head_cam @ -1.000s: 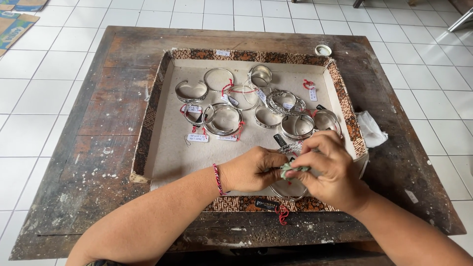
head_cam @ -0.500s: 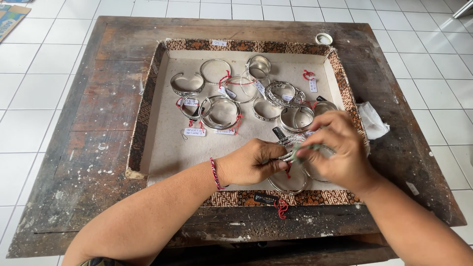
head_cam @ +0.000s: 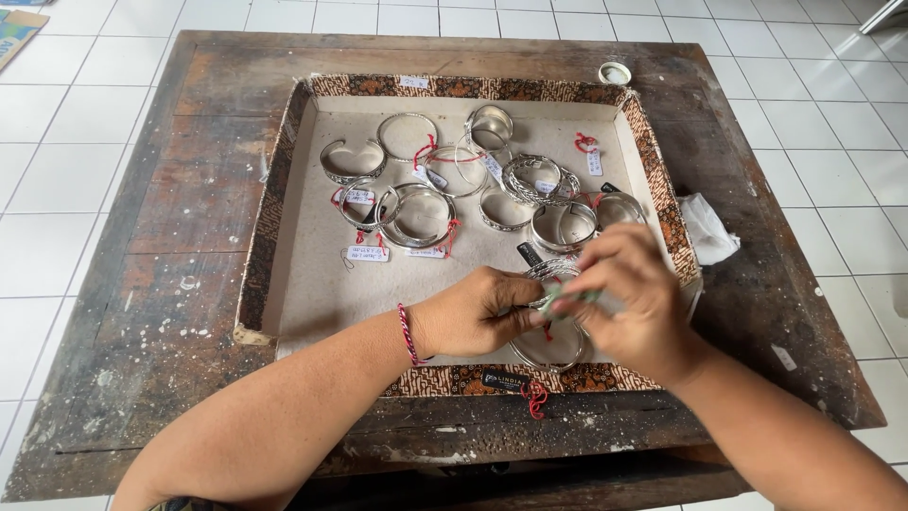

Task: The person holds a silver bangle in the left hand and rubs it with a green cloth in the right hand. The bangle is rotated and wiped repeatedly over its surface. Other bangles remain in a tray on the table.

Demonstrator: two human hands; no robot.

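standing next to the table here, looking down at a shallow tray with a batik-patterned rim, sitting on a beat-up dark wooden table. the tray's full of silver bangles and cuffs, most with little red strings and paper tags, bunched toward the far side.

the action is at the near right corner of the tray. left hand, with a red cord bracelet on the wrist, has its fingers curled in and pinches a silver bangle from the left. right hand comes in from the other side, fingers closed on what looks like a small greenish cloth pressed against the same bangle. so the bangle sits right between both sets of fingertips, just above the tray floor. it seems tipped up on edge with its opening facing roughly left-right, but the fingers cover too much to be sure. both hands are equally on it.

another bangle lies flat right under them. a white crumpled cloth sits just outside the tray's right rim, and a small round lid is up at the far edge.
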